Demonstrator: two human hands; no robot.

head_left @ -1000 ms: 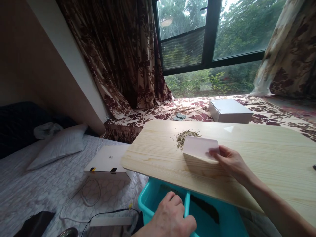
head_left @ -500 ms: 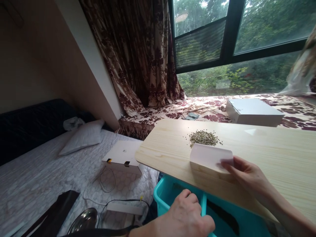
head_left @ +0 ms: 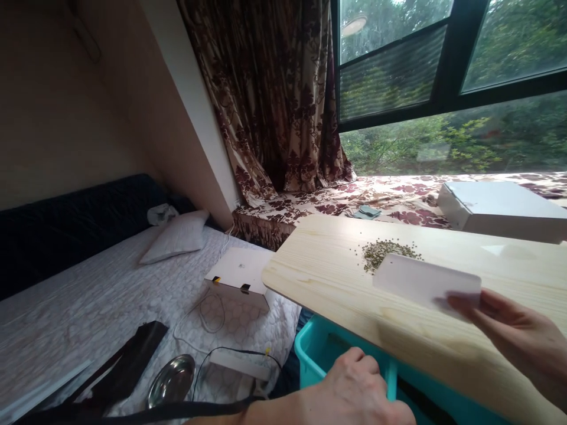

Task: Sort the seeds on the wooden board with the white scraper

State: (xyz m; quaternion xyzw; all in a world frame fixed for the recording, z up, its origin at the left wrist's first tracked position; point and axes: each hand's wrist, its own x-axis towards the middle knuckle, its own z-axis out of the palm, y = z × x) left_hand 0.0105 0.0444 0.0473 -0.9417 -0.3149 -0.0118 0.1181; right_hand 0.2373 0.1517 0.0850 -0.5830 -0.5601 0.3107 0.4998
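Observation:
In my right hand (head_left: 516, 319) is a thin white scraper (head_left: 420, 280), a flat rectangle with rounded corners, pinched at its right end between thumb and fingers. The scraper's far left edge meets the near side of a loose heap of small greenish-brown beans (head_left: 383, 252) on the pale wooden tabletop (head_left: 319, 260). A single dark speck shows on the scraper. Below the table edge, my left hand (head_left: 361, 381) is closed over the divider of a teal bin (head_left: 310, 354). The undersides of its fingers are hidden.
A white box (head_left: 509, 200) lies on the floral window ledge, near a folded grey-green cloth (head_left: 367, 212). On the bed to the left are another white box (head_left: 239, 268), a metal bowl (head_left: 170, 381), a dark strap-like item (head_left: 128, 369), cables and a pillow (head_left: 175, 236).
The view has swung left, so everything sits further right. The scraper has tipped, showing more of its broad face. My left hand keeps its hold on the bin.

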